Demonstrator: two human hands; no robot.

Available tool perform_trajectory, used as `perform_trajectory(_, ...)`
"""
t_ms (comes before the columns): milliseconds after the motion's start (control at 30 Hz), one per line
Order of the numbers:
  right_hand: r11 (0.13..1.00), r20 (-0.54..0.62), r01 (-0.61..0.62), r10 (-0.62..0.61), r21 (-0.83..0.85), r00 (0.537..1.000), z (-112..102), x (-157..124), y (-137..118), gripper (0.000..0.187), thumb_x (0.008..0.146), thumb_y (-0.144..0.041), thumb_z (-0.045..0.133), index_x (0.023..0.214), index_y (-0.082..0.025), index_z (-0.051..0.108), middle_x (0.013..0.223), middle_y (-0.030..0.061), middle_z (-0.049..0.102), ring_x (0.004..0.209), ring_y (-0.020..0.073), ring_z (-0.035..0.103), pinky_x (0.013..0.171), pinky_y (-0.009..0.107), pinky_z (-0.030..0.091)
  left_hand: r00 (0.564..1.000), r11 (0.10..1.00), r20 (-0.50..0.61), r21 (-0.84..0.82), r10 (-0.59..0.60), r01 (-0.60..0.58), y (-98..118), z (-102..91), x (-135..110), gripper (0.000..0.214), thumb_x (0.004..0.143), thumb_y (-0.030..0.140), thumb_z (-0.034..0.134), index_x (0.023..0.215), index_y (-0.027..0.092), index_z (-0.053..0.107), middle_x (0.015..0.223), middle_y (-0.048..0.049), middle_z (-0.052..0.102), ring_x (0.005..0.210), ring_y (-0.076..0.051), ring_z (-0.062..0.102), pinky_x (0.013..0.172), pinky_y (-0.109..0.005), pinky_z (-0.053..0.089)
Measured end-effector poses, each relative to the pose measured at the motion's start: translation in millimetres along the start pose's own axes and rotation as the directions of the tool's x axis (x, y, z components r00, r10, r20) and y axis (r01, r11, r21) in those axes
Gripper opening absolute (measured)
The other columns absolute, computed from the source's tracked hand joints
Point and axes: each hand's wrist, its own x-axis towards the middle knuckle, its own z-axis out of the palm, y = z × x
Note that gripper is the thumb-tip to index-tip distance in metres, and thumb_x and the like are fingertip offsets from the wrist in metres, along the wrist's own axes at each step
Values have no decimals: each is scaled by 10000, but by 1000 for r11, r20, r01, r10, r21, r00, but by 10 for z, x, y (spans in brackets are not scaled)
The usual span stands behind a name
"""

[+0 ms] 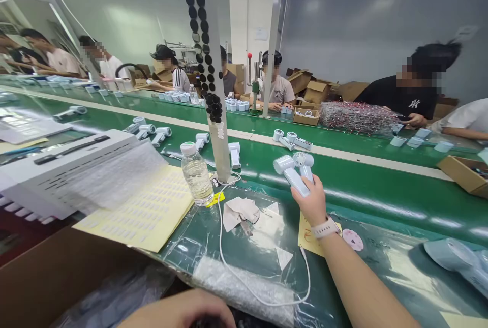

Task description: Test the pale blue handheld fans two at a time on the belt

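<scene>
My right hand (313,201), stretched out over the green conveyor, is closed around the handles of two pale blue handheld fans. The nearer handheld fan (292,175) points up and to the left. Partly behind it is the second handheld fan (304,160), its round grille showing. At the bottom edge, in front of the bench, my left hand (204,307) is only partly in view; its fingers are cut off by the frame. A white charging cable (221,246) loops over the bench between my hands, near a crumpled cloth (240,212).
A water bottle (197,178) stands beside a metal post (215,114). Yellow sticker sheets (152,221) lie at left. More fans (162,136) rest along the conveyor (381,185), and one fan (453,259) is at right. Several people sit across the line.
</scene>
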Motion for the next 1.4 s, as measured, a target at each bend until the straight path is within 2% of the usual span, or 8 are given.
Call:
perform_trajectory(267,880,54,366,-399,302,915,-395,-1314,-483,467,757,-365,714,1193,-197,712,1527,181,401,1344,410,460,1095,568,394,735,473,-673,-623,83,-623,198,467,906,596,720,591,773,1193,236,703,1262,-107,705,1312,-317,550,1188,-468,338)
perform_trajectory(367,892,167,344,-403,294,900,-486,-1644,-545,553,759,-438,722,1250,-183,693,1566,219,352,1363,462,418,1073,645,369,748,358,-660,-717,-75,-598,192,637,1114,588,660,575,826,1079,173,737,1118,-120,760,1193,-339,643,1128,-474,434)
perform_trajectory(500,883,313,287,-410,371,857,-671,-1715,-412,348,857,-516,629,931,-207,769,1503,152,503,1326,380,506,1036,519,463,854,367,-508,-821,-116,-438,116,631,1070,623,558,591,870,965,134,755,995,-137,789,1013,-358,726,1037,-498,516)
perform_trajectory(667,994,210,78,-91,72,973,-609,-1358,-88,161,905,-246,561,783,-184,647,1220,195,677,1249,373,555,1061,557,412,803,361,-595,-753,-17,-550,69,513,921,625,455,622,884,894,194,764,1046,-92,789,1060,-335,713,990,-430,554)
perform_trajectory(833,988,235,109,-132,106,963,-391,-1456,-171,109,875,-142,523,790,-195,567,1116,195,694,1167,375,595,1011,580,423,766,388,-637,-688,83,-614,95,387,701,649,532,727,792,862,169,764,1041,-102,781,1038,-310,715,906,-371,581)
perform_trajectory(1067,701,700,-337,-322,629,638,-626,-1900,-648,189,937,-316,515,838,-199,625,631,4,645,604,163,617,616,268,492,718,295,-674,-660,174,-691,255,349,616,683,491,803,753,758,180,675,1128,-99,739,1127,-342,660,951,-438,541)
perform_trajectory(1300,680,589,-281,-273,677,760,-589,-1922,-863,379,874,-396,633,551,-216,552,543,-2,611,542,147,551,562,262,422,737,300,-655,-678,169,-671,317,417,721,677,486,830,725,665,189,604,988,-78,745,1058,-324,679,880,-431,555)
perform_trajectory(1400,633,602,-394,-145,666,785,-510,-2016,-902,437,879,-531,609,582,-225,513,503,-15,572,498,144,529,542,265,416,669,326,-726,-600,163,-731,267,425,726,674,501,825,719,665,178,633,997,-89,747,1009,-295,684,829,-379,554)
